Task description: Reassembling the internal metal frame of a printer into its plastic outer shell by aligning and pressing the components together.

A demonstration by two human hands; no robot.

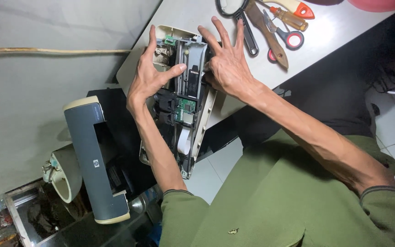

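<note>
Both hands were on an opened-up printer (186, 98), a long cream plastic shell with its guts exposed, lying partly on the pale grey tabletop (184, 13) and hanging off its edge toward the person's lap. The left hand (149, 75) had fingers spread along the far side of the shell, thumb pressing into the middle by a black carriage part. The right hand (227, 64) was splayed too, fingers fanned out over the grey plastic piece, palm against the near edge; neither was really closed around anything, more bracing it. A small green circuit board (186, 110) and a flat white ribbon cable (184, 139) showed below. The removed dark grey cover (94, 160), smooth with cream ends, sat off to the left. Up top were scissors (284, 39), a screwdriver (289, 18) and a black-rimmed magnifying glass (238, 13), partly cut off by the frame. Couldn't make out the clutter at bottom left.
</note>
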